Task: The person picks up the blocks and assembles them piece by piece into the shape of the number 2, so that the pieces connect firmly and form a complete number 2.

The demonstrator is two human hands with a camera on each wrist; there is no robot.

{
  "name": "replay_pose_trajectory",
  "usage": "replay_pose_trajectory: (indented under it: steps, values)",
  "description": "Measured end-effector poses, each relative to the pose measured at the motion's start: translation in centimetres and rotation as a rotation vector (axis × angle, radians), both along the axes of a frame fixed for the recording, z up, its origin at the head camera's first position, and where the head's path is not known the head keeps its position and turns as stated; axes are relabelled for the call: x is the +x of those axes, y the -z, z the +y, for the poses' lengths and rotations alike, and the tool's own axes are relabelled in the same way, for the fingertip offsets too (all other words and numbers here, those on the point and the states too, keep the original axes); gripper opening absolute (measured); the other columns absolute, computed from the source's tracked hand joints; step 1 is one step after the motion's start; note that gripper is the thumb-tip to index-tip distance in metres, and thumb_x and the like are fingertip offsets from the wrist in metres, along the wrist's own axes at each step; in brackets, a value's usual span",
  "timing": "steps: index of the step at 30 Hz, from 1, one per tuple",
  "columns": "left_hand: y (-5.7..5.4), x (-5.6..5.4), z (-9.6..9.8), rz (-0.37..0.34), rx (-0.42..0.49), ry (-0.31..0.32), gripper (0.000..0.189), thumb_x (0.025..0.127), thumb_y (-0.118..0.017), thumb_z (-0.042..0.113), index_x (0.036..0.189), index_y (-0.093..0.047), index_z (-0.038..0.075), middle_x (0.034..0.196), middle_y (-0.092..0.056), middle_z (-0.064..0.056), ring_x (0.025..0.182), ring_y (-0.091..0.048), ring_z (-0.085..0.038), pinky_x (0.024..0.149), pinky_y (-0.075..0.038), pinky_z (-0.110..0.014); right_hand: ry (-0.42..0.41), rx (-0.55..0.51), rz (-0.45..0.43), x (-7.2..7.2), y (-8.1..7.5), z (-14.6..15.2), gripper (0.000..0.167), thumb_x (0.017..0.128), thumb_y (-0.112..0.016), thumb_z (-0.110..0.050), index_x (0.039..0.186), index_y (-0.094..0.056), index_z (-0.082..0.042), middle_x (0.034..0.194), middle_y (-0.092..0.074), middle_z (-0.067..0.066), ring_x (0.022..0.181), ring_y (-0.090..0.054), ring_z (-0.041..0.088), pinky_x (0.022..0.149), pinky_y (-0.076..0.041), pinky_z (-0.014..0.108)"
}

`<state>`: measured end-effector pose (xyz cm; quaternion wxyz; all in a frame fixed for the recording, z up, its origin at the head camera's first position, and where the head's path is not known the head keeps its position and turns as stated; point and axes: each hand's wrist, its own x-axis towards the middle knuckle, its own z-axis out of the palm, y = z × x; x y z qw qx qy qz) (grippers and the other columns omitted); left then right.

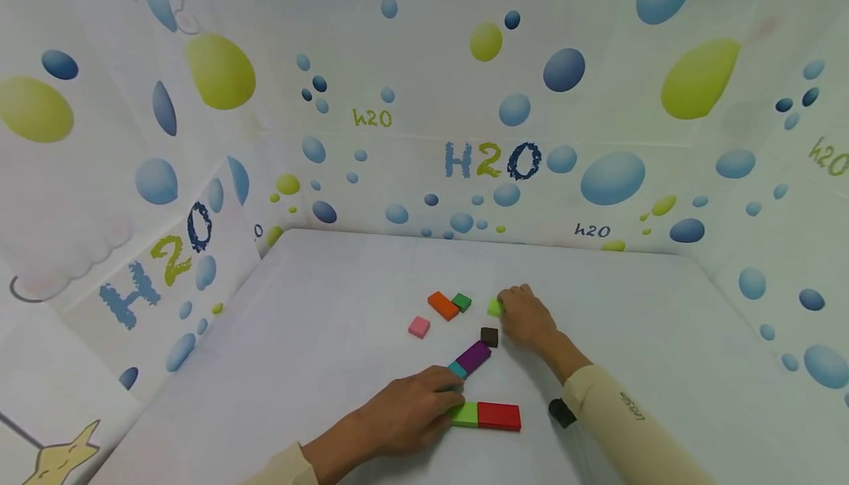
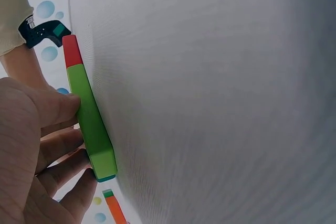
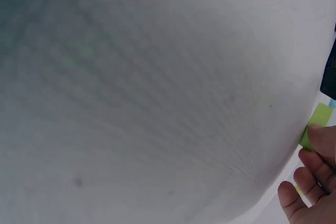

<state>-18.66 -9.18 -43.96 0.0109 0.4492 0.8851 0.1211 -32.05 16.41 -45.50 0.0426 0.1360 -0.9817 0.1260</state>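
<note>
My left hand (image 1: 418, 407) is over the left end of a light green block (image 2: 90, 114), thumb and fingers gripping it. A red block (image 1: 499, 416) adjoins that block's right end, making one straight bar. Just above the left fingertips lie a teal block (image 1: 458, 369), partly covered by the hand, and a purple block (image 1: 474, 356) end to end on a slant. Farther back, my right hand (image 1: 528, 315) pinches a smaller light green block (image 3: 315, 124) between thumb and fingers. A dark brown cube (image 1: 489, 337) sits between the purple block and the right hand.
An orange block (image 1: 443, 306) and a dark green cube (image 1: 462, 302) touch at the back, near a pink cube (image 1: 419, 327). A black device (image 1: 562, 413) is at the right wrist. Bubble-printed walls (image 1: 424, 87) enclose the white table (image 1: 298, 323) at the back and sides.
</note>
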Motion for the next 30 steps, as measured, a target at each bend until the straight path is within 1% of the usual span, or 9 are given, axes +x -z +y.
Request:
replay_pose_trajectory:
  steps: [3, 10, 14, 19, 21, 26, 30]
  values:
    - [0.01, -0.01, -0.01, -0.007, -0.001, -0.005, 0.034, 0.095, -0.072, 0.022, 0.129, -0.069, 0.021, 0.136, -0.059, 0.005, 0.129, -0.052, -0.012, 0.097, -0.053, -0.025, -0.021, -0.012, 0.01, 0.14, -0.01, -0.04, 0.029, 0.097, -0.053, -0.002, 0.122, -0.064, 0.004, 0.109, -0.065, 0.011, 0.101, -0.052, 0.026, 0.09, -0.051, 0.04]
    - [-0.04, 0.01, 0.01, 0.003, -0.005, -0.004, 0.035, 0.094, -0.073, 0.023, 0.129, -0.069, 0.022, 0.136, -0.059, 0.005, 0.128, -0.053, -0.013, 0.096, -0.054, -0.025, -0.112, -0.036, 0.066, 0.29, 0.16, 0.15, 0.029, 0.091, -0.06, 0.003, 0.12, -0.064, 0.003, 0.111, -0.066, 0.011, 0.102, -0.052, 0.024, 0.091, -0.051, 0.039]
    - [-0.07, -0.01, 0.06, -0.007, -0.011, -0.012, 0.035, 0.094, -0.073, 0.023, 0.13, -0.069, 0.023, 0.136, -0.059, 0.005, 0.129, -0.052, -0.013, 0.097, -0.054, -0.026, -0.136, -0.056, 0.044, 0.4, 0.2, -0.04, 0.029, 0.091, -0.061, 0.003, 0.12, -0.063, 0.001, 0.113, -0.065, 0.009, 0.103, -0.051, 0.023, 0.092, -0.051, 0.038]
    - [-0.01, 0.01, 0.08, -0.016, -0.014, -0.015, 0.035, 0.095, -0.073, 0.023, 0.129, -0.069, 0.023, 0.137, -0.059, 0.005, 0.129, -0.052, -0.013, 0.097, -0.053, -0.026, -0.163, -0.042, 0.006, 0.69, -0.23, -0.28, 0.032, 0.091, -0.065, 0.002, 0.123, -0.063, -0.002, 0.117, -0.065, 0.007, 0.106, -0.052, 0.021, 0.097, -0.051, 0.037]
    - [0.01, -0.01, 0.09, -0.022, -0.015, -0.018, 0.035, 0.095, -0.072, 0.023, 0.129, -0.069, 0.023, 0.137, -0.059, 0.005, 0.129, -0.052, -0.013, 0.098, -0.053, -0.026, -0.174, -0.03, 0.006, 0.79, -0.48, -0.32, 0.033, 0.091, -0.067, 0.002, 0.123, -0.063, -0.004, 0.119, -0.066, 0.007, 0.107, -0.053, 0.021, 0.098, -0.051, 0.038]
    - [0.06, -0.08, 0.07, -0.008, -0.008, -0.009, 0.034, 0.095, -0.072, 0.023, 0.129, -0.069, 0.023, 0.136, -0.059, 0.005, 0.129, -0.052, -0.013, 0.097, -0.054, -0.026, -0.182, -0.009, -0.003, 0.82, -0.71, -0.23, 0.034, 0.091, -0.068, 0.001, 0.123, -0.063, -0.006, 0.123, -0.065, 0.006, 0.11, -0.053, 0.02, 0.101, -0.051, 0.038]
    - [0.07, -0.08, 0.06, -0.001, -0.004, -0.004, 0.034, 0.095, -0.072, 0.023, 0.129, -0.07, 0.023, 0.136, -0.059, 0.004, 0.129, -0.052, -0.013, 0.097, -0.054, -0.026, -0.19, -0.018, -0.015, 0.86, -0.75, -0.13, 0.034, 0.091, -0.067, 0.002, 0.123, -0.064, -0.007, 0.124, -0.065, 0.005, 0.112, -0.053, 0.02, 0.103, -0.051, 0.038]
